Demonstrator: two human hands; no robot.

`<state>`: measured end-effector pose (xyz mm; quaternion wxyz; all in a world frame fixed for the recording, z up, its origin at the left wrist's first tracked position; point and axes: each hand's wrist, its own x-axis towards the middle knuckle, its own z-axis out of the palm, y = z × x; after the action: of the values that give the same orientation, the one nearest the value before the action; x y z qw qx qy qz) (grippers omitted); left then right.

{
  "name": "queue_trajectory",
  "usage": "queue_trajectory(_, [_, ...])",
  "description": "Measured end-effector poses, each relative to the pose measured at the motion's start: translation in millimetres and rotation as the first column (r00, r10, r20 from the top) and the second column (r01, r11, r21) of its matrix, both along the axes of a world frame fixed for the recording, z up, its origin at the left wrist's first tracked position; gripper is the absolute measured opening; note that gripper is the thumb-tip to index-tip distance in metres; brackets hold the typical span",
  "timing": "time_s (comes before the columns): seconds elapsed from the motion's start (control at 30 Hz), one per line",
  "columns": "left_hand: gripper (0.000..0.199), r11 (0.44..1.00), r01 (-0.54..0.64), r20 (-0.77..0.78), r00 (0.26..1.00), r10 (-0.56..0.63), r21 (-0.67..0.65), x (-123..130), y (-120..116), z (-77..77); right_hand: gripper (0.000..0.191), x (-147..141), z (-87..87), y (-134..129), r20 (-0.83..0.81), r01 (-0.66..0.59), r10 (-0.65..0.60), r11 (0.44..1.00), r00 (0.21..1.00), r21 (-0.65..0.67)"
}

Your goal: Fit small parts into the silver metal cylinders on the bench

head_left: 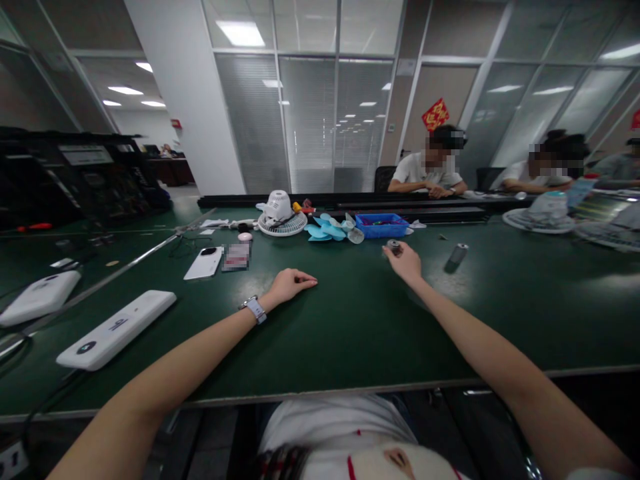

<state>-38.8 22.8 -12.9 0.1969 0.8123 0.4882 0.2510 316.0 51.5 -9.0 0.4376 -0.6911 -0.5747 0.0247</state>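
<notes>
My right hand (406,263) reaches out over the green table, its fingers closed around a small dark-grey round piece (394,247); the fingers cover part of it, and its exact kind is unclear. To the right of this hand a small grey cylinder (459,253) stands on the tabletop. My left hand (290,285), with a watch (255,309) on the wrist, rests on the table with thumb and fingers pressed together. Nothing shows between those fingertips. Beyond both hands lie light-blue fan blades (327,229) and a blue plastic basket (381,225) with small parts inside.
A white fan body (281,217) lies at the back, by the blades. On the left are a white phone (203,263), a long white device (117,330) and another white device (41,297). Across the table sits a person (430,167); more fan parts (545,212) lie far right.
</notes>
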Motion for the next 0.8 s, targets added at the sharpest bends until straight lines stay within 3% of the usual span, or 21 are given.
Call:
queue_trajectory(0.1, [0.041, 1.000, 0.001, 0.002, 1.000, -0.001, 0.004, 0.0, -0.7, 0.5, 0.042, 40.8, -5.4, 10.7, 0.098, 0.199, -0.188, 0.972, 0.977, -0.123])
queue_trajectory(0.23, [0.040, 0.999, -0.006, 0.021, 1.000, 0.005, 0.031, -1.1, -0.5, -1.5, 0.050, 51.9, -13.7, 11.6, 0.142, 0.217, -0.191, 0.956, 0.971, -0.199])
queue_trajectory(0.33, [0.042, 1.000, -0.003, 0.037, 0.999, 0.002, 0.030, -0.5, -0.8, -2.3, 0.068, 29.9, -11.2, 3.8, 0.187, 0.277, -0.273, 0.961, 0.944, 0.004])
queue_trajectory(0.4, [0.049, 1.000, -0.028, 0.089, 0.996, 0.026, 0.014, 0.3, -0.4, -2.7, 0.074, 3.0, -6.3, -6.7, 0.254, 0.197, -0.243, 0.961, 0.936, 0.193])
queue_trajectory(0.47, [0.054, 0.993, -0.115, 0.191, 0.975, 0.111, 0.008, 1.1, 0.9, -3.7, 0.064, -32.2, -2.1, -20.6, 0.353, -0.065, -0.023, 0.969, 0.935, 0.237])
queue_trajectory(0.53, [0.056, 0.974, -0.227, 0.301, 0.929, 0.214, 0.006, 1.7, 2.8, -5.2, 0.052, -71.5, -1.5, -35.0, 0.417, -0.392, 0.310, 0.911, 0.855, 0.126])
queue_trajectory(0.63, [0.056, 0.952, -0.307, 0.408, 0.870, 0.278, 0.005, 2.2, 5.5, -8.0, 0.043, -123.2, -6.5, -49.6, 0.382, -0.750, 0.723, 0.653, 0.575, -0.107])
queue_trajectory(0.7, [0.055, 0.953, -0.303, 0.439, 0.857, 0.270, 0.004, 2.4, 6.5, -9.3, 0.039, -144.0, -10.4, -52.0, 0.322, -0.844, 0.846, 0.498, 0.424, -0.199])
queue_trajectory(0.73, [0.055, 0.954, -0.298, 0.442, 0.856, 0.267, 0.002, 2.5, 6.7, -9.7, 0.037, -149.5, -11.8, -51.6, 0.292, -0.862, 0.873, 0.459, 0.392, -0.214])
queue_trajectory(0.8, [0.054, 0.955, -0.296, 0.437, 0.858, 0.270, -0.007, 2.7, 6.5, -9.5, 0.034, -152.5, -13.3, -49.7, 0.237, -0.873, 0.886, 0.447, 0.400, -0.196])
